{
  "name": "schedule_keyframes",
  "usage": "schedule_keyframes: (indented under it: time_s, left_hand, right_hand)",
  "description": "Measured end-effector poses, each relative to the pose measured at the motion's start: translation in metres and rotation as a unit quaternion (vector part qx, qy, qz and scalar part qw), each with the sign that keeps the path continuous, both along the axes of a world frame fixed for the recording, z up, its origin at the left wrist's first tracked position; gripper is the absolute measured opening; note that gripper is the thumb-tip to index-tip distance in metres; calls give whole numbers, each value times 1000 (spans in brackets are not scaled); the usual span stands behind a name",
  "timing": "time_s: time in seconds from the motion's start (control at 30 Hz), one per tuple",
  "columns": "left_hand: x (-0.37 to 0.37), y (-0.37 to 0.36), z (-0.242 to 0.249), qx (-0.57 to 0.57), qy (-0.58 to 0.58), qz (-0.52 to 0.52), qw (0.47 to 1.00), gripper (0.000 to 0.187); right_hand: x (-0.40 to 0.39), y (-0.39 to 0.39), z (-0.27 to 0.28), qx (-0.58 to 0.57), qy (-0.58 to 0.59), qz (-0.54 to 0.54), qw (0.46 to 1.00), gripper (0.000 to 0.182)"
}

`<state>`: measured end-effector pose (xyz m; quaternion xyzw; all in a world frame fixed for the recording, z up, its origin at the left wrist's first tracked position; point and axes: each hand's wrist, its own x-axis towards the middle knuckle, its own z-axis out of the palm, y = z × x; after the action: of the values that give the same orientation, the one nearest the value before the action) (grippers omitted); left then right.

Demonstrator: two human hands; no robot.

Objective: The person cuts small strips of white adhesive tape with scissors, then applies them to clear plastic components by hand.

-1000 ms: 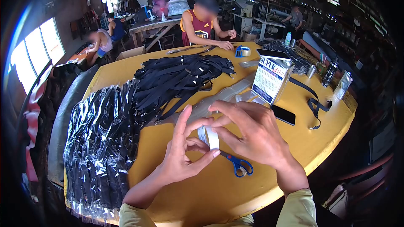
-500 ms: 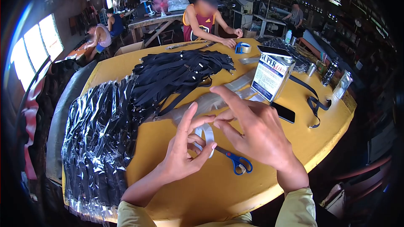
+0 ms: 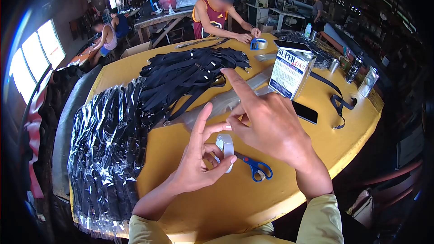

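Note:
My left hand point(image 3: 199, 158) grips a roll of whitish clear tape point(image 3: 228, 147) between thumb and lower fingers, its index finger stretched upward. A small pale bit, perhaps tape, shows on one of its fingertips. My right hand point(image 3: 266, 126) meets that fingertip with thumb and fingers pinched together, the index finger extended. What the pinch holds, if anything, is too small to make out. Under the hands lie blue-handled scissors point(image 3: 257, 168) on the yellow table point(image 3: 181, 214). Behind them are a flat clear plastic sleeve point(image 3: 199, 115) and a heap of black straps point(image 3: 190, 72).
Plastic-wrapped black straps point(image 3: 106, 153) cover the table's left side. A Super Stikit can point(image 3: 289, 72), a phone point(image 3: 305, 112), a loose black strap point(image 3: 337, 101) and a tumbler point(image 3: 355, 70) stand or lie rightward. Across the table, a person point(image 3: 217, 13) works near a blue tape dispenser point(image 3: 258, 44).
My right hand has shifted slightly left and down, its pinch now at my left fingertip. The tape roll has turned a little in my left hand. The whole view has tilted slightly.

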<state>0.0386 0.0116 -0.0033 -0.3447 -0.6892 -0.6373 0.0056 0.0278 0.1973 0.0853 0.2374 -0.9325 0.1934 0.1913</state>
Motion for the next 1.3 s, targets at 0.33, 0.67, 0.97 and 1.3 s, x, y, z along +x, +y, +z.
schedule_keyframes:
  time_s: [0.33,0.67,0.97,1.3]
  left_hand:
    - [-6,-5,1,58,49,-13,997,111]
    - [-8,-9,1,74,131,0,989,106]
    - [-6,-8,3,84,151,4,985,104]
    - [-5,-11,8,64,159,7,985,103]
  right_hand:
    - [2,40,-64,-132,-33,-55,989,48]
    - [51,66,-162,14,-303,-107,947,36]
    - [43,65,-186,82,-240,-121,960,44]
    - [10,127,-109,29,-405,7,914,44]
